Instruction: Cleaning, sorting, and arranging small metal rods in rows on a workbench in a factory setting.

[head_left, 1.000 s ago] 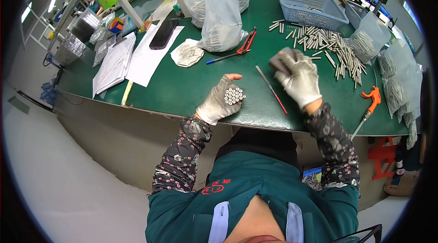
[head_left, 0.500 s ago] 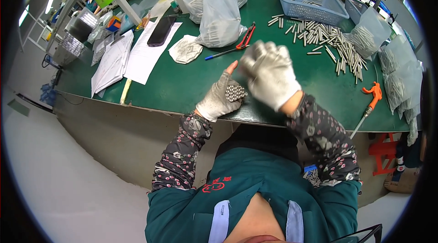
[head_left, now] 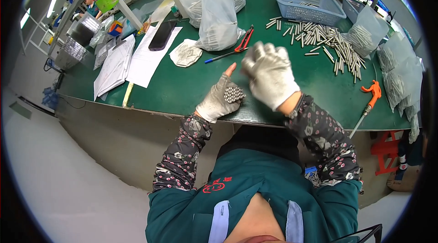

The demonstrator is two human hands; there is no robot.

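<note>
My left hand, in a white and grey glove with the thumb bare, is closed around a bundle of short metal pins. Their round ends face up in a tight cluster, just above the table's front edge. To the right of it and a little higher, my right hand hovers over the green table. Its gloved fingers curl inward, the thumb side slightly smeared; whatever they may hold is hidden. A loose pile of the same pins lies beyond my right hand.
A blue plastic basket stands behind the pile. Clear bags of pins stand at the back; more bags line the right edge. Red-handled pliers, a pen, a white cloth, a phone, papers and an orange air gun lie about.
The view has shifted slightly. My right hand has turned a little, its fingers still curled; my left hand keeps its hold on the metal pins.
</note>
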